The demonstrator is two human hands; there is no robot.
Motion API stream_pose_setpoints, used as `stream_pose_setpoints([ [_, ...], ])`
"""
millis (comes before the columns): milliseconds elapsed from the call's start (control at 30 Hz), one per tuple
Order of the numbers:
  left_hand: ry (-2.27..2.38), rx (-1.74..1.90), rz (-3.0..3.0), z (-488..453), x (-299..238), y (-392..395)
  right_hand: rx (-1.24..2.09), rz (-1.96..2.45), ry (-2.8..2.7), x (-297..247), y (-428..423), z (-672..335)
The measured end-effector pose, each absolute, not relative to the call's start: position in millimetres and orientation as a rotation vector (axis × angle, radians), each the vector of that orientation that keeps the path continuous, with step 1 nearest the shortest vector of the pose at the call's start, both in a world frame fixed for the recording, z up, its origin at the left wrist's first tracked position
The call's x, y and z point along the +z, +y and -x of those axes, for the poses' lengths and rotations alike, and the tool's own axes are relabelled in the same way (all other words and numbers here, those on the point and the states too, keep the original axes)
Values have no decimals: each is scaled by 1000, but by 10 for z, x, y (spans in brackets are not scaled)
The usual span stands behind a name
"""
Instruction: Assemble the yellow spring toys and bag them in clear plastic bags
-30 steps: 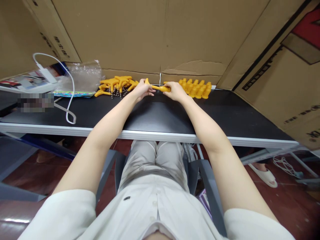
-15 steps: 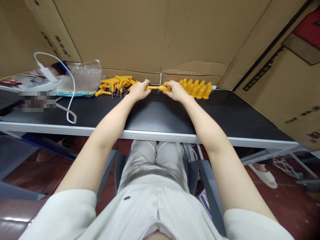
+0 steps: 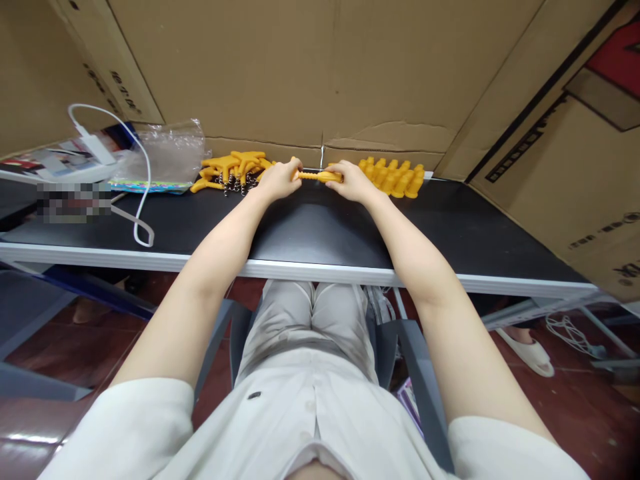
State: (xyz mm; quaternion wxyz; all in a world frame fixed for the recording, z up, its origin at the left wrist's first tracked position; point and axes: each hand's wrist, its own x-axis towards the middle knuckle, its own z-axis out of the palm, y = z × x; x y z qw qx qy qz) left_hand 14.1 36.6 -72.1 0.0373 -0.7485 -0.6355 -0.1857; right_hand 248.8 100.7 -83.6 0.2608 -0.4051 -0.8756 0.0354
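Observation:
Over the back of the black table, my left hand (image 3: 281, 180) is closed on the left end of a yellow plastic piece with a thin ribbed stem (image 3: 309, 176). My right hand (image 3: 353, 181) pinches a thicker yellow piece (image 3: 330, 177) at the other end of that stem. The two parts meet in one line between my hands, and my fingers hide both outer ends. Beside my left hand lies a pile of yellow hand-shaped pieces (image 3: 223, 163) with metal coil springs (image 3: 231, 185). Rows of yellow peg-like pieces (image 3: 395, 179) stand upright just right of my right hand.
Cardboard walls (image 3: 280, 73) close off the table's back and sides. On the left lie a clear plastic bag (image 3: 173, 153), a white cable (image 3: 148, 167) with its adapter (image 3: 97, 148), and a blurred-out item. The table's metal front edge (image 3: 320, 271) runs below my forearms.
The thin stem and the thicker piece have come together; a small break between them half a second ago no longer shows. Both hands have stayed almost in place.

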Motion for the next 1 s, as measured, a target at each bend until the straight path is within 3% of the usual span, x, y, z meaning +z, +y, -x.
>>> stream_pose_setpoints([
  [300, -1944, -851, 2343, -7, -811, 510, 494, 1123, -2126, -760, 1026, -2538],
  [667, -1969, -796, 2310, -58, -691, 396, 1026, 1183, -1751, -545, 734, -2511],
  [1000, -1930, -817, 2304, -80, -739, 441, 1134, 1294, -1690, -530, 717, -2493],
])
